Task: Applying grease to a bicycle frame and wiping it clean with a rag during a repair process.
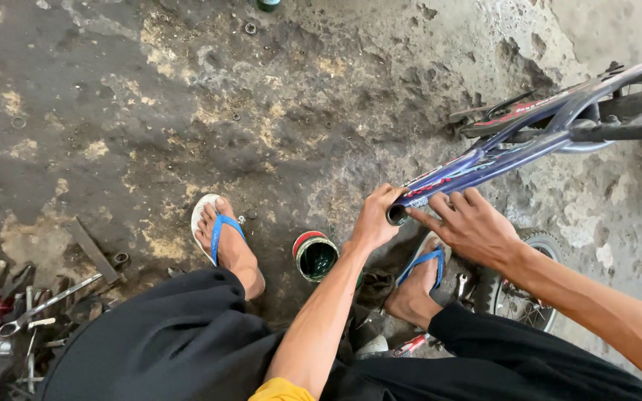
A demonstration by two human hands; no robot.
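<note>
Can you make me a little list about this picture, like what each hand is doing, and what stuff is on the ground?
place: stained, cracked concrete floor
left hand: gripping the open tube end of a purple bicycle frame
right hand: fingers resting on the same frame, right beside the tube end
between the feet: an open round tin, dark green inside
feet: in blue flip-flops
lower left: a pile of hand tools
lower right: a small wheel with a knobbly tyre

A round open tin (315,255), red-and-white rimmed, dark green inside, stands on the floor between the feet.
</note>
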